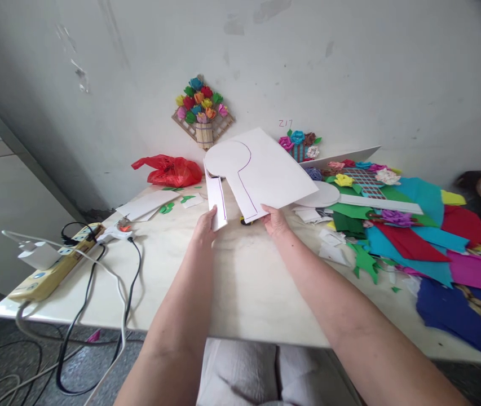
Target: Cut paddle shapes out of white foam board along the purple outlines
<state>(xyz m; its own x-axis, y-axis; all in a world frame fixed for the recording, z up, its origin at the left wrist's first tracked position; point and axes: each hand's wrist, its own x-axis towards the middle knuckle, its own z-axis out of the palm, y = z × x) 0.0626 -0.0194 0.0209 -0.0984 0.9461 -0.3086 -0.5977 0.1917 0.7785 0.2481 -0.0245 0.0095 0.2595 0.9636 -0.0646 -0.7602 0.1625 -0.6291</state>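
Observation:
My right hand (276,221) grips the lower edge of a white board (280,169), thumb on top. A purple outline of a round shape with a straight handle is drawn on the board; its left side is cut along the handle. My left hand (204,228) pinches the lower end of a narrow white strip (215,197) with a purple line along it. The strip's top meets the board near the round part, and I cannot tell whether they are joined. Under the board, a small yellow and black object (246,221) shows only in part.
A power strip (49,270) with cables lies at left. Behind are a red plastic bag (172,171) and a paper-flower decoration (201,110). At right, a white round-headed cutout (320,194) lies beside piled coloured sheets (418,242). White board pieces (149,204) lie left.

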